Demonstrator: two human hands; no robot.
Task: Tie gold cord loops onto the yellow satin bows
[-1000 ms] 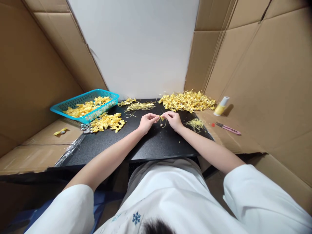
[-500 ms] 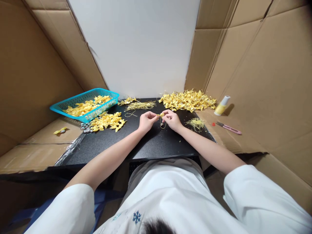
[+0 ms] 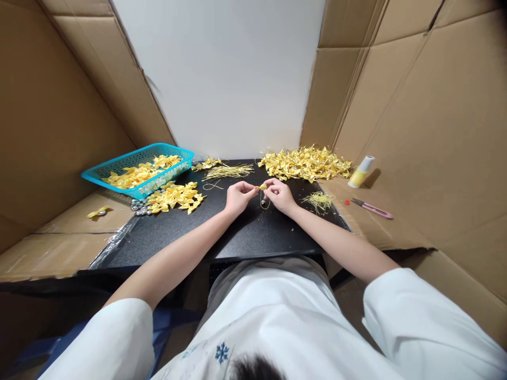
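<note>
Over the middle of the black table point(image 3: 237, 232), my left hand point(image 3: 240, 197) and my right hand point(image 3: 279, 195) meet at a small yellow ribbon bow point(image 3: 262, 187). Fingertips of both hands pinch it, one at each side. Below the bow hangs a loop of thin yellow cord point(image 3: 265, 208) with a small silver bell point(image 3: 263, 202) on it. My fingers hide part of the bow. Just behind my left hand lie a loose cord point(image 3: 213, 184) and a bundle of cut yellow cords point(image 3: 228, 171).
A turquoise basket point(image 3: 137, 191) of yellow bows stands at the left, with more bows point(image 3: 175, 197) and silver bells point(image 3: 140, 207) beside it. Back right is a heap of corded bows point(image 3: 304, 163). Thread scraps point(image 3: 319, 201), a thread spool point(image 3: 361, 171) and pink snips point(image 3: 372, 207) lie right.
Both hands stay in nearly the same place, still pinching the bow. The bow between the fingertips has turned slightly; nothing else visibly moves.
</note>
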